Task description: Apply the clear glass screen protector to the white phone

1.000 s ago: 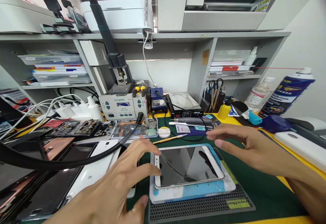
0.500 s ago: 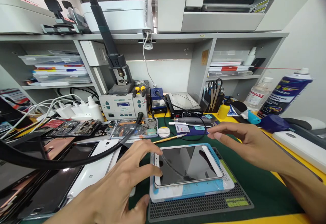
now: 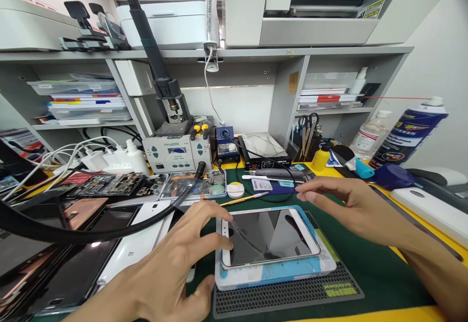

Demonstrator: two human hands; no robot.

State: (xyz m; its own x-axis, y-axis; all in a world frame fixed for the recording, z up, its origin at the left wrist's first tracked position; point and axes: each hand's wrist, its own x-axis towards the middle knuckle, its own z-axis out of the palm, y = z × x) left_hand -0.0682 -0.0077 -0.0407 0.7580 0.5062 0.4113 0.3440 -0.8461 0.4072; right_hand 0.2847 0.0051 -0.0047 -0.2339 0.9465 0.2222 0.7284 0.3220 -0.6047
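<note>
A white smartphone (image 3: 268,238) lies screen up on a blue and white pad (image 3: 278,272), on a black honeycomb mat (image 3: 292,292). My left hand (image 3: 171,268) has its fingers spread, with the fingertips resting on the phone's left end. My right hand (image 3: 345,205) hovers above the phone's far right corner, fingers stretched out and holding nothing. Just beyond the phone lie a yellow-handled tool (image 3: 243,199) and a white round tin (image 3: 235,190).
Several phones and open phone bodies (image 3: 109,185) cover the left of the bench, crossed by a thick black hose (image 3: 91,234). A rework station (image 3: 177,152), a hot plate (image 3: 265,150) and a tool cup with scissors (image 3: 309,139) stand behind. A spray can (image 3: 409,134) and bottle (image 3: 369,136) stand right.
My right hand drew slightly left and nearer over the phone's far corner. My left hand stayed on the phone's left end.
</note>
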